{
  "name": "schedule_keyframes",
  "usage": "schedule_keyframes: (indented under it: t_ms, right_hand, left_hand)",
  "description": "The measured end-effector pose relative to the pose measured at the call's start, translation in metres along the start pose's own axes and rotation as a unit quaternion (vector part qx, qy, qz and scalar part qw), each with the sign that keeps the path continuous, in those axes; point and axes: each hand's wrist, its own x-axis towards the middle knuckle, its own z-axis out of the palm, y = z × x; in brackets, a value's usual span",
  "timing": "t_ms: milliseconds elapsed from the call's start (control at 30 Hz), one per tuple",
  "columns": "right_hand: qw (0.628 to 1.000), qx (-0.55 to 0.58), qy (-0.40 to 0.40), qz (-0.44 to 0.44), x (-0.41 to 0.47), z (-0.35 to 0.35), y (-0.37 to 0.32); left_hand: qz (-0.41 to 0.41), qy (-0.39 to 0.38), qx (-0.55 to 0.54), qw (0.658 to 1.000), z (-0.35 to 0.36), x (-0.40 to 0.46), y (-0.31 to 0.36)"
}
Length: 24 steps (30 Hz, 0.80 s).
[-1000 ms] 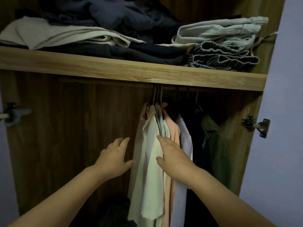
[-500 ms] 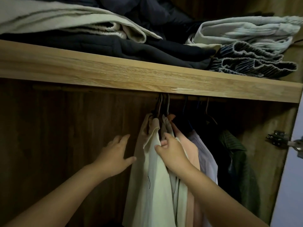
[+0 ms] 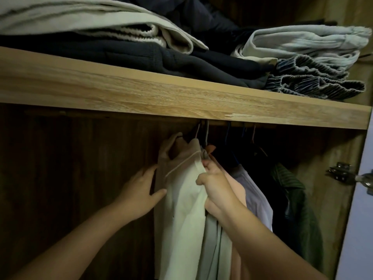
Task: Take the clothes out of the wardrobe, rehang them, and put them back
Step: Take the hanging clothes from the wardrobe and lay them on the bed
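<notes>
Your right hand (image 3: 217, 186) pinches the edge of a cream shirt (image 3: 181, 215) hanging at the left end of the row; your left hand (image 3: 141, 190), fingers spread, touches its side, below a wooden shelf (image 3: 141, 93) stacked with folded clothes (image 3: 201, 63)

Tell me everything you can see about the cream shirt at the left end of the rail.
The cream shirt hangs leftmost on a hanger under the wooden shelf. It looks like soft, light fabric with a thin piped line near the collar. The right hand pinches its front edge; the left hand, fingers straight, touches its left side. A peach shirt hangs behind it.
</notes>
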Motion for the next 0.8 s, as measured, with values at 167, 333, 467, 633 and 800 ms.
schedule_keyframes:
  t_ms: [167, 333, 467, 633, 800]
  right_hand:
    - [0.999, 0.018, -0.010, -0.026, -0.020, -0.015, -0.011]
    - [0.998, -0.029, -0.047, -0.005, -0.064, -0.050, -0.013]
    - [0.996, -0.065, -0.050, 0.024, -0.101, -0.080, -0.022]
    - [0.984, -0.165, -0.053, 0.046, -0.151, -0.107, -0.044]
    - [0.980, -0.189, -0.037, 0.050, -0.210, -0.131, -0.064]
  left_hand:
    - [-0.001, 0.013, -0.014, 1.000, 0.008, 0.005, -0.002]
    - [0.007, 0.066, -0.046, 0.997, 0.021, 0.016, 0.004]
    - [0.012, 0.122, -0.082, 0.989, 0.036, 0.022, 0.009]
    - [0.046, 0.087, -0.093, 0.991, 0.062, 0.023, 0.021]
    - [0.126, 0.034, -0.094, 0.987, 0.085, 0.005, 0.047]
